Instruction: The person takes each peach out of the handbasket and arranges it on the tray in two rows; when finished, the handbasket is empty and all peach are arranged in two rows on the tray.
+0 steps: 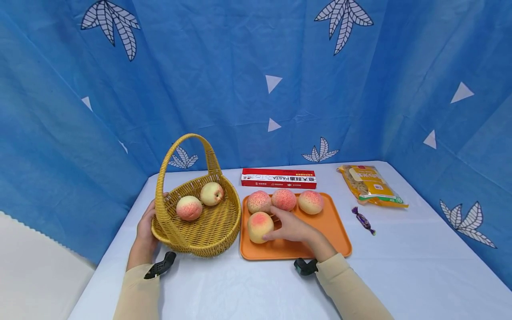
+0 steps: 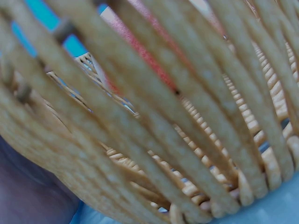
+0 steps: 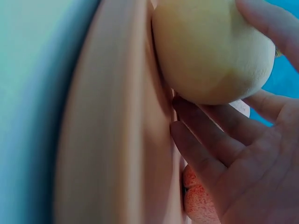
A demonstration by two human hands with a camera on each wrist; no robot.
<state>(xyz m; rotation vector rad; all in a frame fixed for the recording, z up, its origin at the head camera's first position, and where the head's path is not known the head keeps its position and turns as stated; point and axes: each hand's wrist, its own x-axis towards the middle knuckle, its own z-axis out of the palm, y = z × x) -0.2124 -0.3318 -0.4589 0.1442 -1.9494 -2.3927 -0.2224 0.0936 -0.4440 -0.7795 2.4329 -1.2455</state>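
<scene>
A woven basket (image 1: 204,245) with a tall handle stands on the left of the table, holding two peaches (image 1: 189,208). My left hand (image 1: 146,222) grips its left rim; the fingertips are mostly hidden. Basket weave (image 2: 154,116) fills the left wrist view. To the right, an orange tray (image 1: 312,246) bears several peaches. My right hand (image 1: 294,226) holds the front-left peach (image 1: 259,227), which sits on the tray. In the right wrist view the thumb lies on one side of this pale peach (image 3: 210,51) and the fingers (image 3: 201,154) on the other.
Behind the tray lies a red pasta box (image 1: 278,178). A yellow bag of pasta (image 1: 372,186) and a purple wrapped candy (image 1: 363,220) lie on the right. Three more peaches (image 1: 284,199) line the tray's back edge. A blue curtain (image 1: 256,89) hangs behind the white-covered table.
</scene>
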